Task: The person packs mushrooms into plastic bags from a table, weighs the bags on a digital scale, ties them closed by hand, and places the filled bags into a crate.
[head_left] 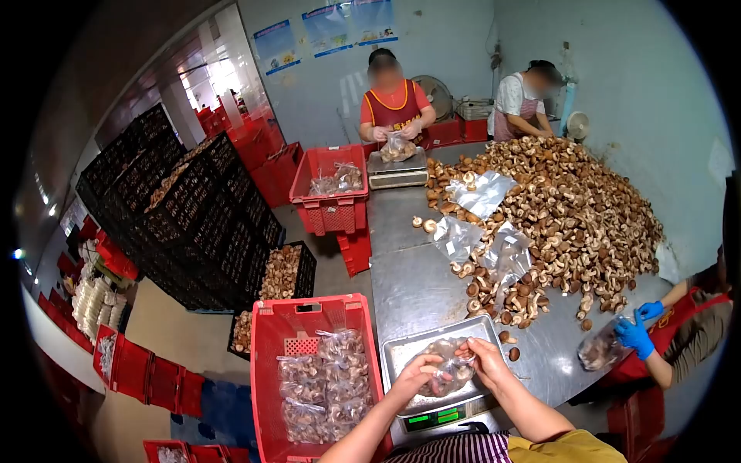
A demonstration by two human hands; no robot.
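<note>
A clear plastic bag of mushrooms [446, 380] rests on the metal pan of a weighing scale [398, 353], whose green display is lit. My left hand [415, 376] grips the near left side of the bag. At its upper right, my right hand [488, 363] pinches the plastic with closed fingers. Left of the scale, a red crate [260, 370] holds several filled mushroom bags [343, 370]. A few loose mushrooms [509, 339] lie just beyond my right hand.
A large mushroom heap [587, 224] covers much of the steel table [409, 282], with empty plastic bags [482, 193] on it. Co-workers stand around; one in blue gloves [634, 336] holds a bag at right. Black crates [193, 208] are stacked at left.
</note>
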